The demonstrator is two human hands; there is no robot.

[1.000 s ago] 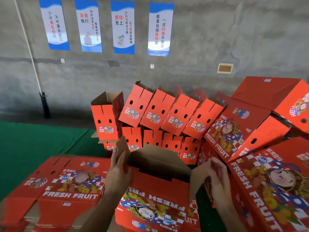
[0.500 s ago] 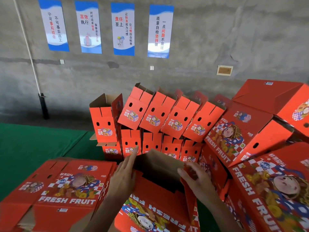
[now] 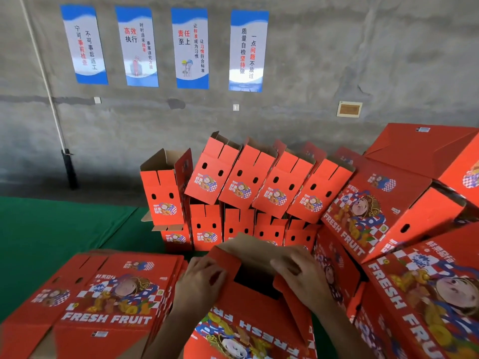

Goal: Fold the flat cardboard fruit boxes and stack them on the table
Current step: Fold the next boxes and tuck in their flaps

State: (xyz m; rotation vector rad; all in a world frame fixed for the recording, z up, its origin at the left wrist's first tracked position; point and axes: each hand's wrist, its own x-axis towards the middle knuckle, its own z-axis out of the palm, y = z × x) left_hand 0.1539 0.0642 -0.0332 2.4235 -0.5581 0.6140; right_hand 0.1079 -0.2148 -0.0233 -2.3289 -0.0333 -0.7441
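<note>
A green-covered table (image 3: pixel 51 234) fills the near and left part of the view and ends at a grey concrete wall (image 3: pixel 337 60) on the far side. Four blue-and-white posters (image 3: pixel 190 47) with Chinese text hang in a row on the wall; a white pipe (image 3: pixel 44 81) runs down it at far left to a black base, and a small framed plaque (image 3: pixel 349 109) is fixed at right. At near centre stands the box being folded (image 3: pixel 248 314), red, printed FRESH FRUIT, its top partly open. The left hand (image 3: pixel 199 283) presses flat on the left flap with fingers extended; the right hand (image 3: pixel 300 273) lies on the right flap, fingers slightly bent over it. A stack of flat boxes (image 3: pixel 103 299) lies on the table at near left. Folded boxes (image 3: pixel 246 187) stand in two tilted rows beyond the hands, and larger folded boxes (image 3: pixel 388 211) pile up at right.
</note>
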